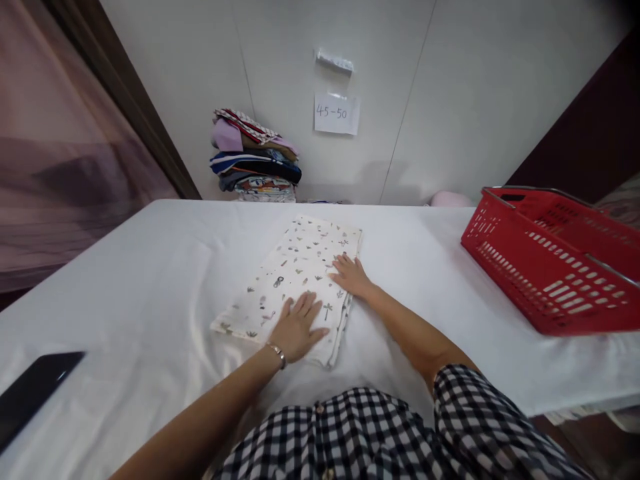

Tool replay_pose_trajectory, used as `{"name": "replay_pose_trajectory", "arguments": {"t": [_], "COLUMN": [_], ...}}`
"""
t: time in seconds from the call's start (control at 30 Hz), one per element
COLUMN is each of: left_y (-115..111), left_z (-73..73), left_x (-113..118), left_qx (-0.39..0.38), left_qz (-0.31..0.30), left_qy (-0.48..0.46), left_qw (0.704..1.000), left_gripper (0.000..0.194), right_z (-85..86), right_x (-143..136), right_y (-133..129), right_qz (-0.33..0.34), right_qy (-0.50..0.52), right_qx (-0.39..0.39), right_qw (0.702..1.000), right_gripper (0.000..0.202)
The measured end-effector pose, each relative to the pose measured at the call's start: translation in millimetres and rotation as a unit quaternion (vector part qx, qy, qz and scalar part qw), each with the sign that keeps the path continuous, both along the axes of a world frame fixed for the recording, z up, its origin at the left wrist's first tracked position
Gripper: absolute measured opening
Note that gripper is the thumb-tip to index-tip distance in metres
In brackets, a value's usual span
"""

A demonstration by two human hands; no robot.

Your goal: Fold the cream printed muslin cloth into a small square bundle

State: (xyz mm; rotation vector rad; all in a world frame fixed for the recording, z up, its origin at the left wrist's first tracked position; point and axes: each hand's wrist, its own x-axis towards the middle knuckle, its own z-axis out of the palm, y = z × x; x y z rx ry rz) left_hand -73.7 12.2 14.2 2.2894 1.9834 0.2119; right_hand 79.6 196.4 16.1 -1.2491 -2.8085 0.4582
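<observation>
A white cloth printed with small palm trees and other little figures lies folded in layers on the white-covered table. My left hand, with a bracelet at the wrist, rests flat on the near part of the cloth, fingers spread. Farther up, my right hand lies palm down over the cloth's right edge, its fingers stretched out. Neither hand grips anything. Along the right side, the folded layers show at the edge.
At the right stands a red plastic basket with metal handles. A stack of folded clothes rises beyond the far table edge. A black flat object lies at the near left. Paper reading "45-50" hangs on the wall.
</observation>
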Motion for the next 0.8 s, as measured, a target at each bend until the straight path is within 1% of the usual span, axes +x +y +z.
{"name": "replay_pose_trajectory", "arguments": {"t": [0.07,0.1,0.17,0.23,0.33,0.4,0.5,0.57,0.63,0.67,0.7,0.73,0.77,0.8], "left_y": [-7.0,-10.0,-16.5,-24.3,-36.9,-44.7,-56.0,-63.2,-68.9,-70.7,-71.5,-71.2,-69.5,-66.6], "left_z": [-2.1,-1.9,-0.1,1.4,1.0,-0.4,-2.7,-3.8,-3.5,-2.6,-1.0,1.2,4.0,7.1], "left_x": [4.7,5.2,5.4,6.6,9.0,8.5,3.7,-0.3,-2.1,-1.2,1.2,5.3,11.1,18.3], "left_qx": [0.003,0.006,0.008,0.017,0.034,0.044,0.052,0.055,0.059,0.065,0.074,0.084,0.095,0.104], "left_qz": [0.002,0.007,0.005,-0.010,-0.033,-0.043,-0.069,-0.086,-0.091,-0.088,-0.083,-0.078,-0.073,-0.068], "left_qy": [-0.007,-0.010,-0.019,-0.028,-0.032,-0.034,-0.040,-0.040,-0.044,-0.050,-0.059,-0.070,-0.083,-0.096], "left_qw": [1.000,1.000,1.000,0.999,0.998,0.998,0.995,0.994,0.993,0.993,0.992,0.991,0.989,0.988], "left_gripper": [0.057,0.055,0.051,0.050,0.049,0.047,0.045,0.046,0.048,0.048,0.047,0.046,0.044,0.042], "right_z": [2.6,3.6,4.4,3.5,0.8,-1.2,-4.7,-6.6,-7.1,-6.9,-6.5,-6.1,-5.7,-5.4], "right_x": [6.2,9.1,14.6,20.1,28.4,33.3,38.6,40.8,43.1,44.6,46.8,49.5,53.0,57.0], "right_y": [-14.8,-23.3,-43.0,-64.9,-95.5,-112.7,-132.9,-140.6,-141.1,-138.0,-132.9,-126.0,-117.9,-109.3], "right_qz": [-0.011,-0.005,0.044,0.095,0.110,0.135,0.179,0.179,0.170,0.155,0.125,0.076,0.012,-0.060], "right_qy": [0.007,0.010,0.018,0.029,0.059,0.072,0.079,0.099,0.133,0.155,0.182,0.214,0.251,0.291], "right_qx": [0.001,0.002,0.011,0.021,0.037,0.037,0.022,0.010,0.000,-0.005,-0.011,-0.022,-0.042,-0.074], "right_qw": [1.000,1.000,0.999,0.995,0.992,0.988,0.980,0.979,0.976,0.976,0.975,0.974,0.967,0.952], "right_gripper": [0.055,0.054,0.055,0.058,0.059,0.059,0.059,0.058,0.052,0.049,0.044,0.041,0.038,0.035]}}
